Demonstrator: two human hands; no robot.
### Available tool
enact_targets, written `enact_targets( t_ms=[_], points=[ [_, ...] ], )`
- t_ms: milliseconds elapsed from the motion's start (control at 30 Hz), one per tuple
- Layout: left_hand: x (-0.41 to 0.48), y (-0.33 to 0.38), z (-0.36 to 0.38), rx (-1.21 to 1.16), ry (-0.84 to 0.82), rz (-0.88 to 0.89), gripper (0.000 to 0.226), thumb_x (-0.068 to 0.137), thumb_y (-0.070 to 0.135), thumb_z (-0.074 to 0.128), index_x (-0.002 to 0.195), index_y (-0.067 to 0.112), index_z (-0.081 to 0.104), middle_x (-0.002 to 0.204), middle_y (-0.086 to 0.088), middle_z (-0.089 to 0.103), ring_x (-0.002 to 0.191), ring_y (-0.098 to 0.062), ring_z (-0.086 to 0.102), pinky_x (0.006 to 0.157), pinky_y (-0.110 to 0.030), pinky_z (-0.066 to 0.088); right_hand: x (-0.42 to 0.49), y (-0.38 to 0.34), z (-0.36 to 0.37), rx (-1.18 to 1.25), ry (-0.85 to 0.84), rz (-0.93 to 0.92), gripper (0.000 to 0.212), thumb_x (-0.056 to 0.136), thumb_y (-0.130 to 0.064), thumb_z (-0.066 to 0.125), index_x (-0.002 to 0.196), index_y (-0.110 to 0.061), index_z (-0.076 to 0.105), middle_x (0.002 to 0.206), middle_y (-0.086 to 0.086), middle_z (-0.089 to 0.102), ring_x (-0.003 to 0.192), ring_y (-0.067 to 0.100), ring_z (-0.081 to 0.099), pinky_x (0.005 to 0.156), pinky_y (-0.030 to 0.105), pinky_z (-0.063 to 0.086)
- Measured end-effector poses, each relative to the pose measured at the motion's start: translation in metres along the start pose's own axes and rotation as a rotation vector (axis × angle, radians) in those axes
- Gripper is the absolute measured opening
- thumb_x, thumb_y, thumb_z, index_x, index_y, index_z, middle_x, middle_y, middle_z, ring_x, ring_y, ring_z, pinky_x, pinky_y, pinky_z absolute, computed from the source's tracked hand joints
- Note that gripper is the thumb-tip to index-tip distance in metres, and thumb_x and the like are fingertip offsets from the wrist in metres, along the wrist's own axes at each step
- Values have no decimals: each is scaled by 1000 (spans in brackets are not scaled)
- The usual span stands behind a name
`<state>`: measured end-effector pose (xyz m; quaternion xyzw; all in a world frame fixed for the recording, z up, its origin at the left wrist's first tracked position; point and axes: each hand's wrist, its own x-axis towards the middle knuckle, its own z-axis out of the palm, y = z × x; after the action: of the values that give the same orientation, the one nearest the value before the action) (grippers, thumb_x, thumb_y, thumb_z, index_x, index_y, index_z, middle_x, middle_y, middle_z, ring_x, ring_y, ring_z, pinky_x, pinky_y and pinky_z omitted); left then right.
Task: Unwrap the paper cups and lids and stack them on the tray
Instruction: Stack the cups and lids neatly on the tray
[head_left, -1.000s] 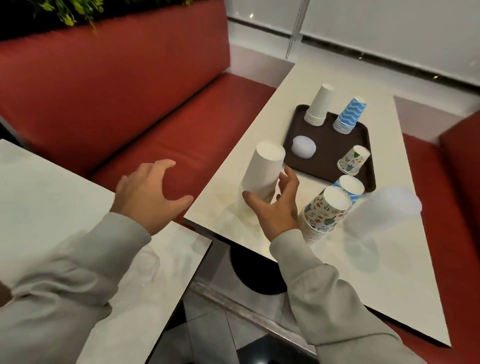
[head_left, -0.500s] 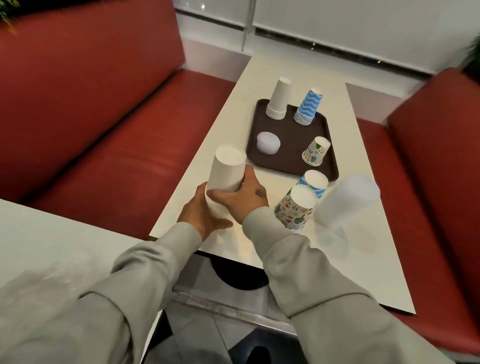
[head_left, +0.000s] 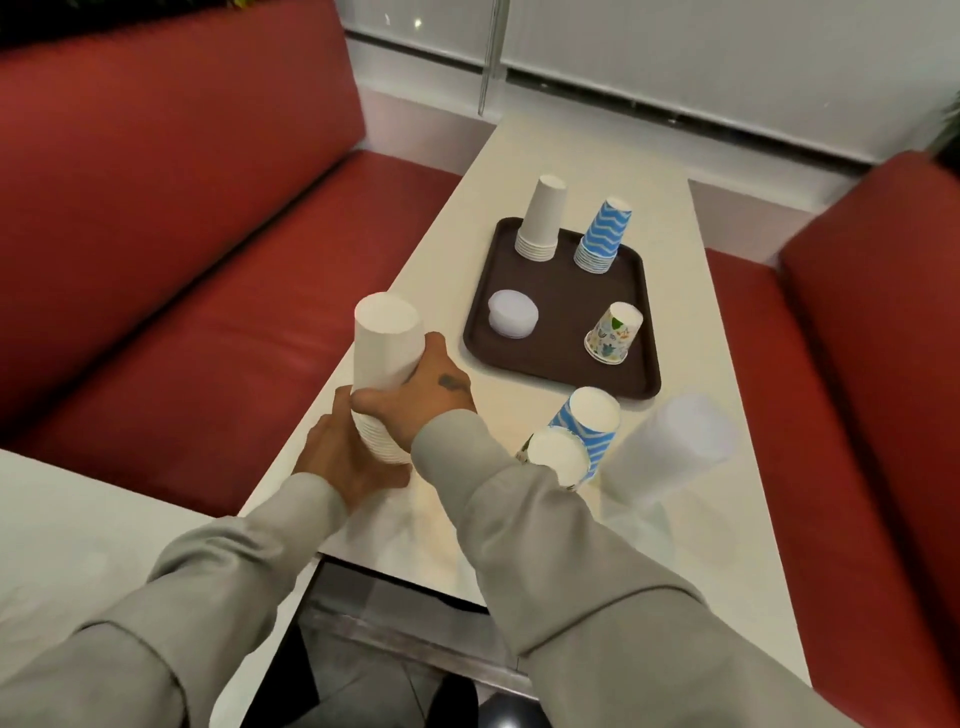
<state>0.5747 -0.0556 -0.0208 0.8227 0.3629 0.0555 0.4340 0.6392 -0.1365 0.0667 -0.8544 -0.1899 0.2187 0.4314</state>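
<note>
Both hands are on the tall white cup stack (head_left: 384, 358) here. It's upside down at the near left edge of the worktop (head_left: 685, 561), leaning a little. The left hand (head_left: 345, 457) is curled round the bottom end where the rims bunch up. The right hand (head_left: 423, 387) is wrapped round the middle, thumb across the near side. Can't tell if the base is actually touching the worktop since the left hand hides it. Also can't tell whether there's any wrap on the stack.

Further back sits the brown tray (head_left: 563, 364). At its far left corner is a shorter white stack (head_left: 543, 221), and a blue wavy stack (head_left: 603, 236) is just beside that on the right. A small pile of white lids (head_left: 512, 314) sits near left and a patterned cup (head_left: 614, 332) near right. All the cups are upside down.

Just on the near side of the tray, on the bare worktop, there's a second wavy stack (head_left: 592, 423), leaning. A patterned stack (head_left: 558, 457) is right up against it, partly hidden behind the grey sleeve (head_left: 519, 519) of the right arm. To the right of those is a tall cloudy white column (head_left: 672, 452). It's blurry and I can't make out what's in it.

There's a red seat (head_left: 208, 338) along the left side, and another one on the right.
</note>
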Motion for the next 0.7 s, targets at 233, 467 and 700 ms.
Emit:
enact_targets(
  t_ms=[233,467,700],
  points=[
    [32,62,-24,-240,83,222,97,53,7,89,133,22,37,99,9,55,93,-20,56,71,-26,51,33,-51,-63,-10,5,-178,69,76,-36,78,124,-18,32,110,3,50,100,31,52,79,39,48],
    [63,135,-23,-409,136,291,99,42,56,92,127,52,41,114,14,66,105,-14,64,83,-42,55,76,-72,-138,111,30,-196,82,66,-53,81,127,-22,34,117,0,57,106,28,59,83,49,56],
    [86,163,-11,-291,147,261,80,60,26,89,125,43,46,104,18,62,97,-14,60,76,-32,47,119,-58,-195,253,274,-286,45,78,-52,73,110,-24,57,98,-7,61,93,14,62,79,31,54]
  ],
)
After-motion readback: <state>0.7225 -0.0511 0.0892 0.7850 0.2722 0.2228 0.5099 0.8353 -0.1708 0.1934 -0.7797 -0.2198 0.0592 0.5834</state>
